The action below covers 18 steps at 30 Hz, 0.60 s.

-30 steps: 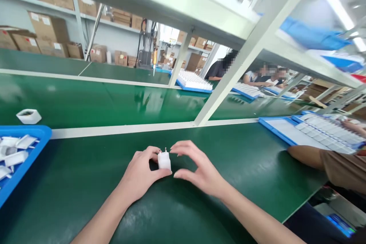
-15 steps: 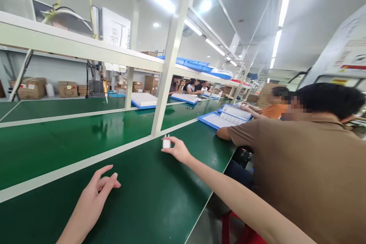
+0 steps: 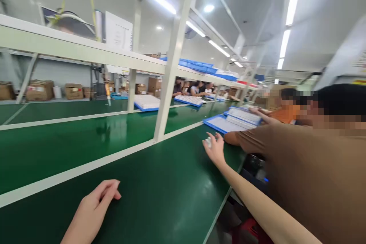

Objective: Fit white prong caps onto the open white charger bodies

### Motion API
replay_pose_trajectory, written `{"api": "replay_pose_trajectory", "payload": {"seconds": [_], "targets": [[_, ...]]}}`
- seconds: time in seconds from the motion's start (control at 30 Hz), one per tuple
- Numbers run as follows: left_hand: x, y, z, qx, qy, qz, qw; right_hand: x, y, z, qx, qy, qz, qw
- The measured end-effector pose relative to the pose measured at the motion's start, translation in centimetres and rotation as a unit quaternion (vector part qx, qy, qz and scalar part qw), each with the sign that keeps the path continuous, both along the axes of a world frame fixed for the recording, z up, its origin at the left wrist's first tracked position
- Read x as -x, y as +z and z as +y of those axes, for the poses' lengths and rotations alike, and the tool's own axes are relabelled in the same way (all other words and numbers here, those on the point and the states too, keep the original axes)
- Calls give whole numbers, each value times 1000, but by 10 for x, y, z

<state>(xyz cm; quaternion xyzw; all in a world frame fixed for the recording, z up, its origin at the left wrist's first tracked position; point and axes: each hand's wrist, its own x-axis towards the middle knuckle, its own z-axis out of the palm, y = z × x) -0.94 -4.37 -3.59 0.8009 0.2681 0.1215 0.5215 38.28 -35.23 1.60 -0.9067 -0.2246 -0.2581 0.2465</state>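
My right hand (image 3: 215,148) reaches forward over the green tabletop, close to a co-worker's elbow. Its fingers are closed round a small white plug adapter (image 3: 209,142), mostly covered by the hand and blurred. My left hand (image 3: 93,207) hovers low over the near left part of the table. Its thumb and fingers are drawn together, and nothing shows between them. Beyond my right hand lies a blue tray (image 3: 215,125) with rows of white pieces in its far part.
A white post (image 3: 167,95) rises from the table's divider and supports a shelf (image 3: 85,51). To the right sits a co-worker in a brown shirt (image 3: 303,175). More blue trays (image 3: 148,107) with white pieces stand across the bench. Cardboard boxes (image 3: 40,90) line the back.
My right hand has moved right and forward with the plug adapter, toward the blue tray. My left hand's fingers have closed together. The view has shifted slightly.
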Motion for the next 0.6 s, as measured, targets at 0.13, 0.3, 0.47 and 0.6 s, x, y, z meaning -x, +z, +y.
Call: {"api": "replay_pose_trajectory", "payload": {"seconds": [0.13,0.3,0.47,0.6], "targets": [[-16,17,4,-105,30,-31,994,32,-1,83,-43,172,-53,983],[-24,34,77,-290,219,106,926,116,-25,198,-44,455,-75,886],[15,58,157,-341,368,263,824,139,-42,232,31,599,-143,787],[27,76,171,-331,307,332,828,116,-56,242,-52,558,-96,823]]}}
